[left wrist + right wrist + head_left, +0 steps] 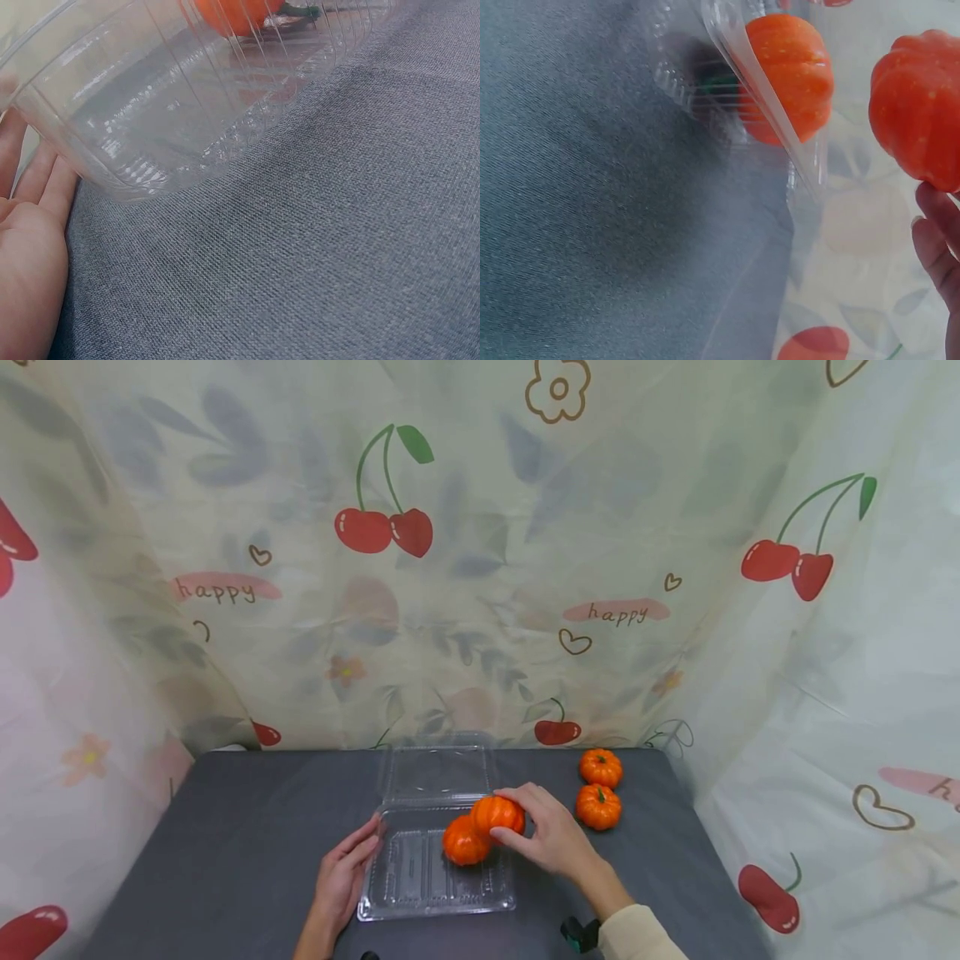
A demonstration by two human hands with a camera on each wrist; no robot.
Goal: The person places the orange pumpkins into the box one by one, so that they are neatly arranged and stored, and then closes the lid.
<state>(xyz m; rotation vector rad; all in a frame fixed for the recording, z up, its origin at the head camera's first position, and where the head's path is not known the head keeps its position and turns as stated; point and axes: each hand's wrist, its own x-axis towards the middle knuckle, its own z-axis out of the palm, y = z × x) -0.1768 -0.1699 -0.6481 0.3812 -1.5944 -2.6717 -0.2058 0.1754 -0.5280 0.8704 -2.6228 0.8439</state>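
A clear plastic clamshell box (405, 877) lies open, its lid (438, 772) folded back away from me. One small orange pumpkin (463, 843) sits inside, toward the right of the base; it also shows through the plastic in the left wrist view. My right hand (551, 831) grips a second pumpkin (498, 815) between thumb and fingers, above the box's right side, overlapping the first in the head view. In the right wrist view that held pumpkin (922, 109) is off to the right with fingertips beneath it. My left hand (345, 872) holds the box's left edge, fingers along its side wall.
Two more pumpkins, one (598, 807) nearer and one (600, 767) behind it, stand at the back right of the grey cloth-covered table (247, 852). A printed curtain (465, 610) hangs behind and at both sides. A small dark object (580, 935) lies by the right wrist.
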